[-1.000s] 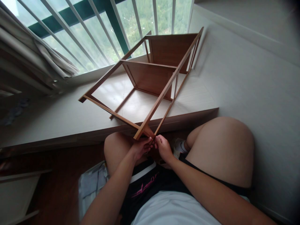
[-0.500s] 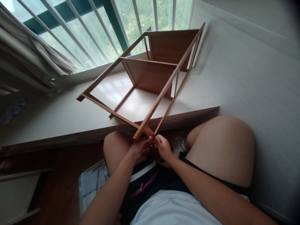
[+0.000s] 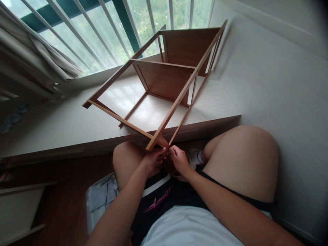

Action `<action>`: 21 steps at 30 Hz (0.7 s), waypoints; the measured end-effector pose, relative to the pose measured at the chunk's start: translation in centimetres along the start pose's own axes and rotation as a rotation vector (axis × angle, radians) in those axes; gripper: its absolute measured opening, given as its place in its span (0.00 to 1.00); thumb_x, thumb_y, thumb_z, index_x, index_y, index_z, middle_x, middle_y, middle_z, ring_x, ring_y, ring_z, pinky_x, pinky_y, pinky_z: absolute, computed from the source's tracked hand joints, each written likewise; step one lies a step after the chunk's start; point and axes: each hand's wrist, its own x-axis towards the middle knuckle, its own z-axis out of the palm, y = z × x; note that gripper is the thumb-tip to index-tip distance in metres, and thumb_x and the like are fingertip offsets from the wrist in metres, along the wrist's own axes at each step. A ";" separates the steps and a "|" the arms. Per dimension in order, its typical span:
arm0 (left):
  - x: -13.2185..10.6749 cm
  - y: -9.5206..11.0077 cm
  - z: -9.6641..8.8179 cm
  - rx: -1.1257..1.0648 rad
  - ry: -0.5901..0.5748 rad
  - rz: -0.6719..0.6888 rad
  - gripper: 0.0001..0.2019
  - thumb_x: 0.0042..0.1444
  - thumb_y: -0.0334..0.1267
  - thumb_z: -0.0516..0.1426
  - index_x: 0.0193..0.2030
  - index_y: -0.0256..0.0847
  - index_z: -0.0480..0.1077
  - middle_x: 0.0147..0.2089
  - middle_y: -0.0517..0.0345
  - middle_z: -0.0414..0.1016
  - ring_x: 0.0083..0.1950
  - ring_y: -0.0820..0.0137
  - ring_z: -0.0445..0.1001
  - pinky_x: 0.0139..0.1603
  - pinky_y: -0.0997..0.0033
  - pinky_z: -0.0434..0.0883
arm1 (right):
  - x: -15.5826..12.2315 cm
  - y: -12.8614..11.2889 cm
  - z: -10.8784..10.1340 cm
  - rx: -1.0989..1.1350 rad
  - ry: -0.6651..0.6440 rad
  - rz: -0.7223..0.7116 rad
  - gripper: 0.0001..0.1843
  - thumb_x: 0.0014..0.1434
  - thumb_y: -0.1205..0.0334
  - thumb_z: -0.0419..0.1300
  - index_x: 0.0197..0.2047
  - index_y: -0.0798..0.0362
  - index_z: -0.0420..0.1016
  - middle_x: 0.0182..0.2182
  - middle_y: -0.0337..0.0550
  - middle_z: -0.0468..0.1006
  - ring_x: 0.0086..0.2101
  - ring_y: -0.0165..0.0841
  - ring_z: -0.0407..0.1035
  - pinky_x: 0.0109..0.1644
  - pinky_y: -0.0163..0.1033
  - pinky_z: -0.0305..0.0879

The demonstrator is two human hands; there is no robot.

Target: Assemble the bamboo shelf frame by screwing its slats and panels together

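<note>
A brown wooden shelf rack lies tilted on the pale window ledge, its near corner reaching out over my lap. At that corner my left hand is closed around the end of the frame, thumb on top. My right hand pinches at the tip of the lower rail, right beside the left fingers. What is between the right fingertips is too small and too hidden to name. Two solid panels span the rack's frame.
The ledge runs below a barred window, with a curtain at left. A white wall rises on the right. A clear-wrapped grey package lies on the dark floor by my left leg.
The view has shifted very slightly. Both hands stay at the same corner of the rack, with only small finger movement.
</note>
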 end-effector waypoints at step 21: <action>-0.2 0.0 0.1 0.028 0.021 0.026 0.20 0.41 0.47 0.69 0.38 0.37 0.76 0.35 0.55 0.77 0.29 0.75 0.73 0.25 0.78 0.64 | -0.3 -0.2 -0.6 -0.195 -0.023 0.005 0.15 0.63 0.48 0.53 0.42 0.48 0.73 0.27 0.38 0.77 0.28 0.33 0.71 0.34 0.34 0.58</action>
